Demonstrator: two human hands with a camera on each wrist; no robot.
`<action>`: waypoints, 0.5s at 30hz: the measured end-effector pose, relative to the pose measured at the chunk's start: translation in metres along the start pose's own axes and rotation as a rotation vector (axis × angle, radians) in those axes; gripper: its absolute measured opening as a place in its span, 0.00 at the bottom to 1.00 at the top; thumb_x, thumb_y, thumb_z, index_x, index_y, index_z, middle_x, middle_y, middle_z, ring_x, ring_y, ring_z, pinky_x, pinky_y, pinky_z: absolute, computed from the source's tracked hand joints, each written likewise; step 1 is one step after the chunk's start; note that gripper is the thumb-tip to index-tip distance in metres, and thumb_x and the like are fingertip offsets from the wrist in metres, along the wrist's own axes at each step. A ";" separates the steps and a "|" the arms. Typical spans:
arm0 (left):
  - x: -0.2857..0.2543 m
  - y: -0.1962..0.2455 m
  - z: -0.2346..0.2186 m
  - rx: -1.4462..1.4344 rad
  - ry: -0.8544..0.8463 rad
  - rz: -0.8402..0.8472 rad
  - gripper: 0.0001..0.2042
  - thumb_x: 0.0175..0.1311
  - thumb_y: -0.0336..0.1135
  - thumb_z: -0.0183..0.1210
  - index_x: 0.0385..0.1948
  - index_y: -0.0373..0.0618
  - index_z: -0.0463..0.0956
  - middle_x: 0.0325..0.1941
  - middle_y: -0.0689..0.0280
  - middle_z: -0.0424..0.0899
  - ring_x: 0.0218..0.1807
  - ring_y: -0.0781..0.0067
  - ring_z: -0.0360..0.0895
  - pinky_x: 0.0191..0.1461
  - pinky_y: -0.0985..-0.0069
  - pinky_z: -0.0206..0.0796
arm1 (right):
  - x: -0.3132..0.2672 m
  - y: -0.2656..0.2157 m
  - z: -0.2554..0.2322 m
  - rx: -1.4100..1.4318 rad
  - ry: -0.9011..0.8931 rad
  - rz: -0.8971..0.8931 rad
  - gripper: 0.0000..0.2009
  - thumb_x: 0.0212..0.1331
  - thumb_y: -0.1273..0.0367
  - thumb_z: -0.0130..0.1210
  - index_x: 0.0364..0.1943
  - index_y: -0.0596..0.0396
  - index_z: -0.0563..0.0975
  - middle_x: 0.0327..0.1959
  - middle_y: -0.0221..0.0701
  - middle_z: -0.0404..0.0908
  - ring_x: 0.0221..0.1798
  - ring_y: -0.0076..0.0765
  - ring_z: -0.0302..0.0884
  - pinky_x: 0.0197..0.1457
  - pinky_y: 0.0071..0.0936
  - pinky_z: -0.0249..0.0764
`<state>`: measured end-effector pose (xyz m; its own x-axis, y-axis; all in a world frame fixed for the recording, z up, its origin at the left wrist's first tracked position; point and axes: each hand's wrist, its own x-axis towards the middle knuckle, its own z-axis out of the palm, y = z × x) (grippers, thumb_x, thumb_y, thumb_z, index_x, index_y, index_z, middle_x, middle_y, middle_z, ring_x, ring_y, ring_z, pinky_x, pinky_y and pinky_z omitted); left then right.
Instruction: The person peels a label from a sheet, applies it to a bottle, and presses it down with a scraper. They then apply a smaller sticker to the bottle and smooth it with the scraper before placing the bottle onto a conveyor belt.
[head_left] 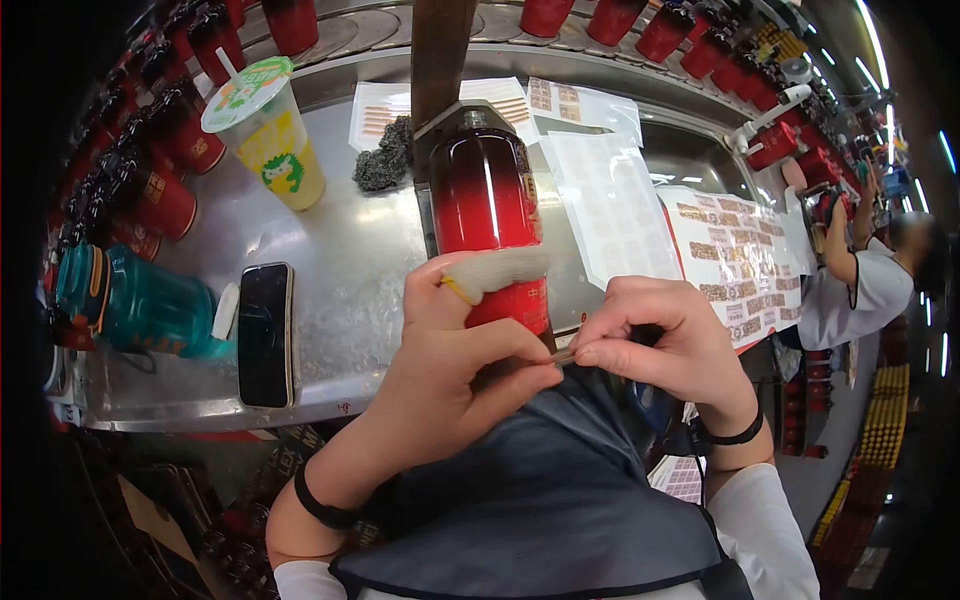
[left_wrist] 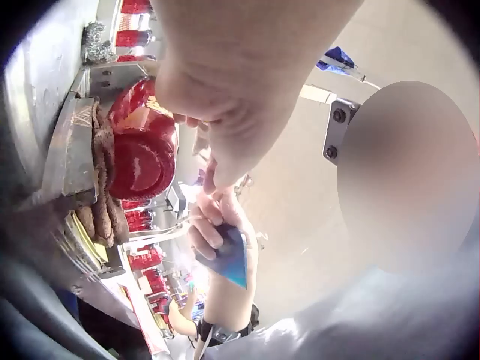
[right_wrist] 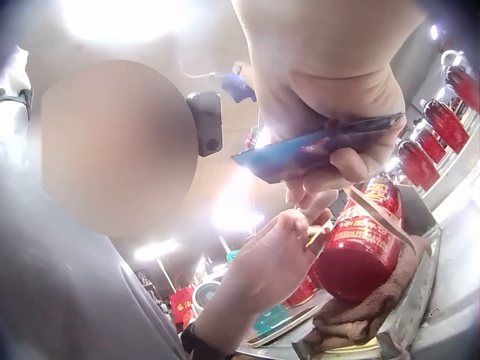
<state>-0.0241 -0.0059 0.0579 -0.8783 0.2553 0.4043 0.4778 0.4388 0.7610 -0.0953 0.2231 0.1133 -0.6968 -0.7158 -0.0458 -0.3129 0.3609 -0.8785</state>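
Note:
In the head view my left hand (head_left: pixel 440 380) and right hand (head_left: pixel 665 340) meet at a small thin strip (head_left: pixel 563 357), pinched between thumb and fingertips of each. A whitish covering (head_left: pixel 505 268) with a yellow band wraps the left index finger. Within the right hand's curled fingers lies a flat blue pointed plate (right_wrist: pixel 300 154), like a scraper. Just beyond both hands, a dark-to-red glossy bottle (head_left: pixel 485 195) lies on its side with its base toward me. Beneath it, a brown cloth (right_wrist: pixel 367 311) lines the support.
On the metal worktop are a drink cup (head_left: pixel 275 130), a teal jug (head_left: pixel 145 305), a phone (head_left: pixel 267 335) and a dark scouring pad (head_left: pixel 385 160). Sticker sheets (head_left: pixel 735 260) lie at right. Red bottles (head_left: pixel 165 195) line the back and left. Another person (head_left: pixel 850 280) works at far right.

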 end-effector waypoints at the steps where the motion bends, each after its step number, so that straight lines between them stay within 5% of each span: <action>1: -0.003 0.000 -0.001 -0.025 0.012 -0.052 0.05 0.55 0.35 0.70 0.32 0.51 0.84 0.69 0.58 0.70 0.68 0.56 0.60 0.72 0.61 0.48 | 0.000 0.003 0.000 0.018 0.012 0.027 0.04 0.58 0.71 0.66 0.35 0.55 0.86 0.26 0.24 0.79 0.28 0.18 0.70 0.32 0.20 0.65; 8: -0.023 -0.004 0.006 0.121 0.202 -0.184 0.05 0.55 0.33 0.69 0.32 0.52 0.85 0.65 0.62 0.74 0.66 0.53 0.59 0.70 0.58 0.47 | 0.005 0.030 0.019 0.327 0.026 0.210 0.06 0.60 0.70 0.67 0.31 0.56 0.83 0.23 0.18 0.75 0.26 0.10 0.64 0.29 0.15 0.59; 15: -0.034 -0.013 0.015 0.069 0.322 -0.320 0.05 0.55 0.34 0.70 0.31 0.50 0.85 0.66 0.62 0.72 0.67 0.55 0.59 0.71 0.59 0.46 | 0.014 0.043 0.025 0.340 0.024 0.269 0.07 0.59 0.68 0.68 0.30 0.56 0.82 0.21 0.16 0.72 0.25 0.09 0.61 0.28 0.16 0.57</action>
<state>-0.0002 -0.0069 0.0265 -0.9371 -0.1790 0.2995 0.1716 0.5111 0.8423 -0.1019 0.2135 0.0631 -0.7404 -0.6079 -0.2869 0.1091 0.3124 -0.9437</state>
